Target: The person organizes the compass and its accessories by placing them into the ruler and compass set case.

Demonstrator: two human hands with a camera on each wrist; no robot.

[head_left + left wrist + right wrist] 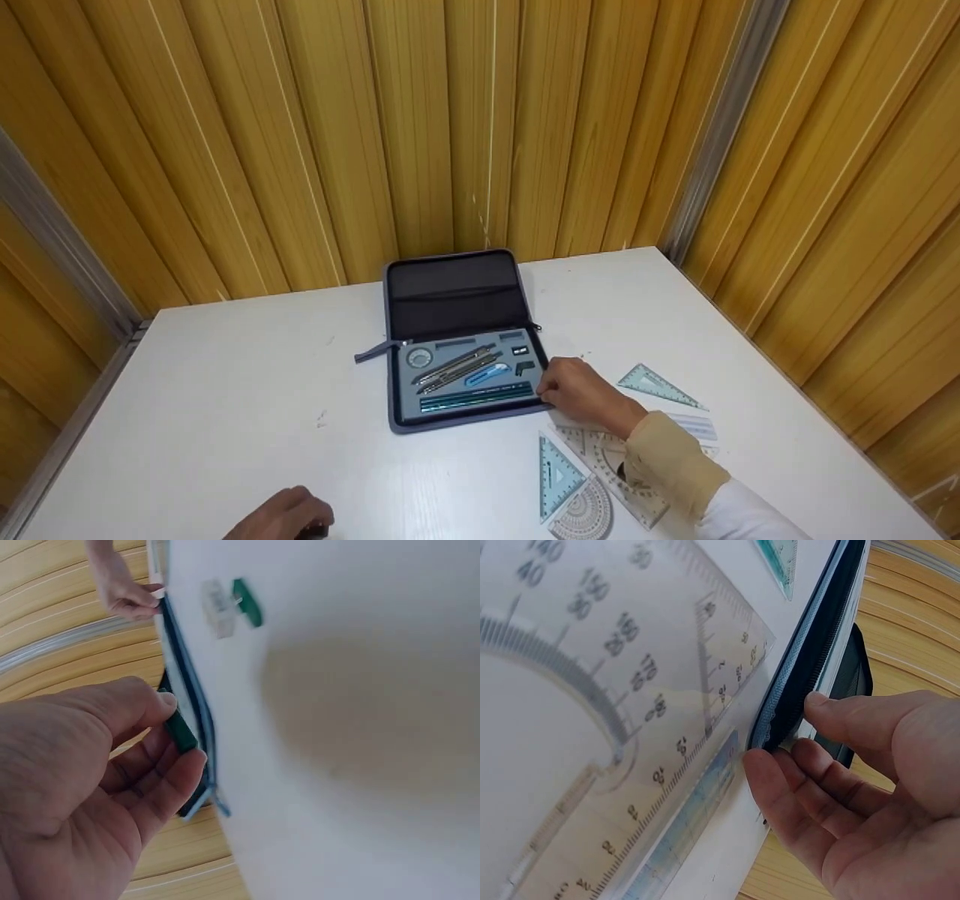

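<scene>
An open zip case [457,311] lies on the table with its lid raised. Its grey tray [409,386] holds two compasses, dark green pencils [476,396], a light-blue cutter [487,373], a round disc [419,358] and small dark pieces. At the tray's front right corner, my right hand [581,386] grips the case edge between thumb and fingers, seen also in the right wrist view. My left hand [281,516] is near the table's front, pinching a small dark green block [180,731] between thumb and fingertips. Its exact kind is unclear.
Right of the case lie a set square [660,386], another set square [559,476], a half-round protractor [585,514] and a large clear ruler plate [645,506]. A green piece [247,602] and a blurred whitish block [217,609] lie on the table. Wood-look walls stand behind and beside.
</scene>
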